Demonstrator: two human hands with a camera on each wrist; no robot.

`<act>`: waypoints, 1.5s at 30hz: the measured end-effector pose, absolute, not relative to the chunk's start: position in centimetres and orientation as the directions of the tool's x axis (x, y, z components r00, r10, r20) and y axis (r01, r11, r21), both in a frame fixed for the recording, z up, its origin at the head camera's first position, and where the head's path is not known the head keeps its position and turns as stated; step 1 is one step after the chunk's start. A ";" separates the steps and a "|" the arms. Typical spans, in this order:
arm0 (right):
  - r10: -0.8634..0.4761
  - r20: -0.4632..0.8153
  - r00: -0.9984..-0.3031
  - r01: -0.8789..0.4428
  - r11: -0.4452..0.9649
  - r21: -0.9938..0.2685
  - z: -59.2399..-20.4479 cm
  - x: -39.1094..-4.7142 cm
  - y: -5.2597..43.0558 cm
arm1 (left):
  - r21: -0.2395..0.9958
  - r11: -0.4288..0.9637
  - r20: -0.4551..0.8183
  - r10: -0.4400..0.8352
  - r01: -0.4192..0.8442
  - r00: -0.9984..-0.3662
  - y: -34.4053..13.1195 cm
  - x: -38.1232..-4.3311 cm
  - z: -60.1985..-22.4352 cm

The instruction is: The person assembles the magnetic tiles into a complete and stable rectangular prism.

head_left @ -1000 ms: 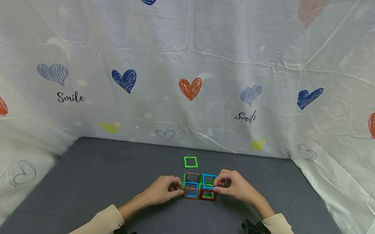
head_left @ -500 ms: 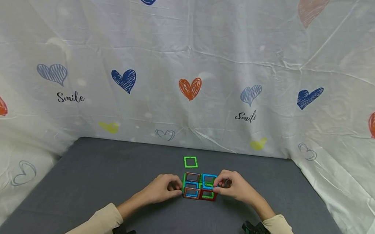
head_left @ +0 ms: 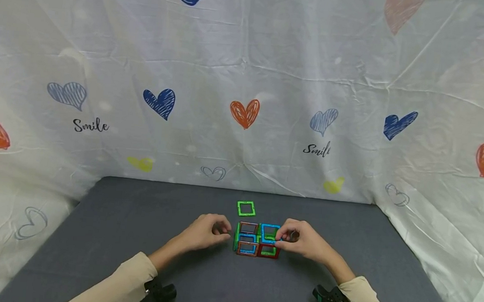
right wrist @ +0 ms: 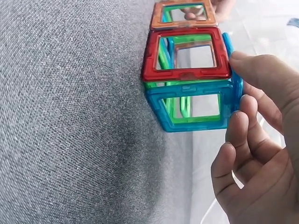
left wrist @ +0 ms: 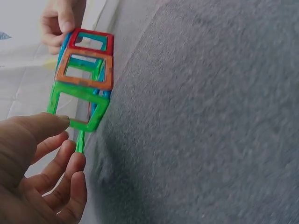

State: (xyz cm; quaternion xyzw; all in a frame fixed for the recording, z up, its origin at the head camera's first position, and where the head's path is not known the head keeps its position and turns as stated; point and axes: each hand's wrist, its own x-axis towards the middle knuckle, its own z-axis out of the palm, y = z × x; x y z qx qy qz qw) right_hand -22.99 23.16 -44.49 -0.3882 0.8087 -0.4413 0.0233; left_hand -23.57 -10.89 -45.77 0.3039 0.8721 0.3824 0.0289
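Observation:
A box-like structure of magnetic tiles, two cubes side by side, stands on the table. Its near side shows an orange tile (head_left: 246, 254) and a red tile (right wrist: 149, 63); a green tile (left wrist: 91, 122) forms the left end and a blue one (right wrist: 187, 126) the right end. My right hand (head_left: 303, 241) pinches the right edge of a blue magnetic tile (head_left: 270, 226) on top of the right-hand cube. Just left of the structure, my left hand (head_left: 203, 233) hovers with loosely bent fingers and nothing held. A loose green tile (head_left: 246, 215) lies behind the structure.
The table (head_left: 157, 201) has a dark grey cloth. A white curtain (head_left: 200, 133) printed with hearts hangs behind and at both sides. Black cameras are strapped to both wrists.
My left hand has drawn off the structure's left end, moving left and slightly away from me. The right hand keeps its hold on the blue tile without visible movement.

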 end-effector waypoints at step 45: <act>-0.640 0.270 -0.720 -0.576 0.332 -0.747 -44.6 -23.0 23.2 | 0.682 0.535 0.183 0.536 0.499 -0.824 -9.6 -30.2 -46.6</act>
